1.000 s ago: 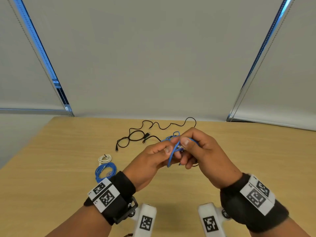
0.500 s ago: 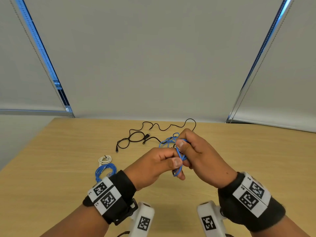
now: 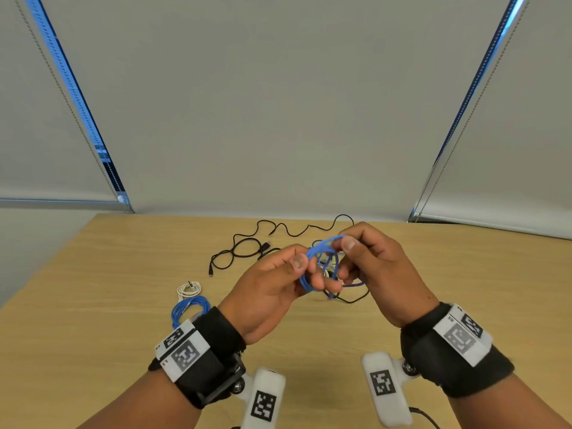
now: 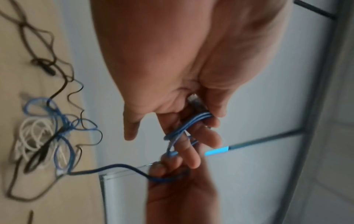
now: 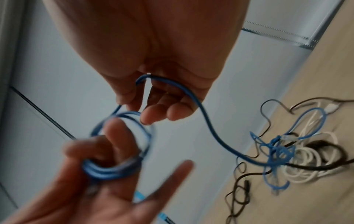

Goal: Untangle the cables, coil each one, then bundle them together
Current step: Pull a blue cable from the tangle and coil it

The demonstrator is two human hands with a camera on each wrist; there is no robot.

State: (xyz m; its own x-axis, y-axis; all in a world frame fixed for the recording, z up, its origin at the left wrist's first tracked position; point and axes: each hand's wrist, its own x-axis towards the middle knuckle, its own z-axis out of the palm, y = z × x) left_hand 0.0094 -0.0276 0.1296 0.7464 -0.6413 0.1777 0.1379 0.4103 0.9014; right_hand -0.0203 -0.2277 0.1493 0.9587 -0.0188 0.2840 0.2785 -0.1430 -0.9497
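Observation:
Above the middle of the wooden table (image 3: 464, 289), my left hand (image 3: 305, 264) holds a small coil of blue cable (image 3: 322, 255) wound round its fingers (image 4: 208, 136). My right hand (image 3: 346, 246) pinches the same cable just to the right, thumb on top. In the right wrist view the blue cable (image 5: 193, 97) runs through my right hand (image 5: 141, 106) and down into a tangle (image 5: 283, 153) of blue, white and black cables on the table. That tangle (image 4: 49, 136) lies under my hands and is mostly hidden in the head view.
A loose black cable (image 3: 247, 247) sprawls across the far middle of the table. A coiled white cable (image 3: 188, 289) and a coiled blue cable (image 3: 187, 309) lie at the left beside my left wrist. The table's far edge meets grey blinds.
My hands have drawn apart. The right hand rose up and to the right with the blue cable, and the loops between the hands widened.

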